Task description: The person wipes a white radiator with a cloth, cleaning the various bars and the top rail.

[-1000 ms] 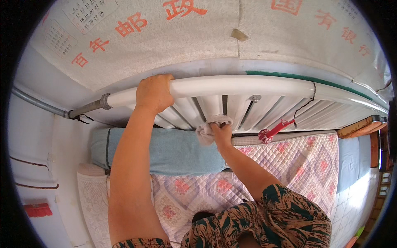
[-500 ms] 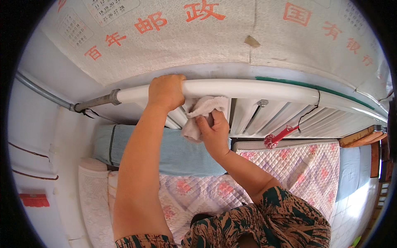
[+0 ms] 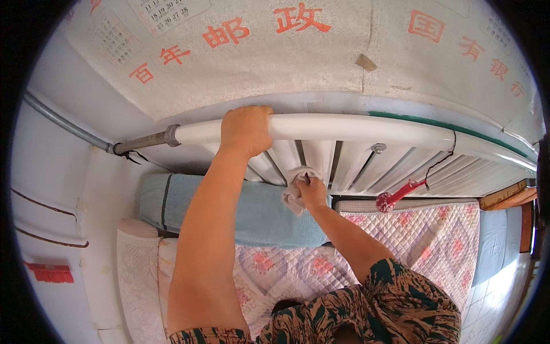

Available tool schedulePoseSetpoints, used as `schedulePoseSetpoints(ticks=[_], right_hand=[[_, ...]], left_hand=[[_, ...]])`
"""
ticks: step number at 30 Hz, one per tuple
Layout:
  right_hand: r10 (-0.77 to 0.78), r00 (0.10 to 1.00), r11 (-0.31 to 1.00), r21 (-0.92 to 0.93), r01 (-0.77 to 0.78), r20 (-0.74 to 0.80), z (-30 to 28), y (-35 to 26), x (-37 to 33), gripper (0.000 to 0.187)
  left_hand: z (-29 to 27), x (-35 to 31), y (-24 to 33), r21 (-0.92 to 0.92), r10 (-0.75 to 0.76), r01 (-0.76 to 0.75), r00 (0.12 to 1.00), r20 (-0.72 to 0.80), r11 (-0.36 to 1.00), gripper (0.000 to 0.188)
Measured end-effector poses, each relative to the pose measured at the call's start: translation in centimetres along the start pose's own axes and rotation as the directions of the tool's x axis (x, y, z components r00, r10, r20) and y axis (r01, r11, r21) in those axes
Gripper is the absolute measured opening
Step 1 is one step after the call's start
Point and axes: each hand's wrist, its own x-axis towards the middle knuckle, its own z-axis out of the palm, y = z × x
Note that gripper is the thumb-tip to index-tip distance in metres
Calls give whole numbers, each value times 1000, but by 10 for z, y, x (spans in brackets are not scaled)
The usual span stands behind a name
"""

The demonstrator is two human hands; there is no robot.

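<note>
A wide white radiator (image 3: 366,157) runs along the wall, its thick top pipe (image 3: 355,127) curving across the view above a row of upright fins. Below it lies a quilted bed cover (image 3: 424,241) with pink flower patches, and a folded pale-blue blanket (image 3: 252,215) sits against the radiator's foot. A red tassel (image 3: 395,196) hangs on a cord in front of the fins to the right.

The left hand (image 3: 246,131) is wrapped over the top pipe, fingers curled around it in a firm closed grip. The right hand (image 3: 312,192) reaches lower, its fingers bunched around a small white cloth (image 3: 295,192) and pressing it against the fins, just below the pipe.

The cloth looks light, soft and limp, so it likely crumples to any shape and takes hold anywhere; a bunched fistful should keep it from slipping. It seems thin enough to push into the narrow gaps between fins.
</note>
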Motion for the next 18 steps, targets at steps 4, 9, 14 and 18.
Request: schedulePoseSetpoints(ticks=[4, 9, 14, 18], right_hand=[[-49, 998, 991, 129, 44, 31, -17, -32, -5, 31], [-369, 926, 813, 456, 362, -78, -64, -114, -21, 29], [-461, 884, 857, 218, 467, -84, -67, -100, -17, 28], [-98, 990, 991, -82, 106, 98, -34, -39, -11, 39]], left_hand=[[-3, -1, 1, 3, -27, 27, 1000, 14, 1000, 31], [-4, -1, 4, 45, 8, -8, 1000, -1, 999, 30], [-1, 0, 5, 12, 14, -13, 1000, -27, 1000, 30], [1, 0, -1, 26, 10, -9, 999, -38, 1000, 30]])
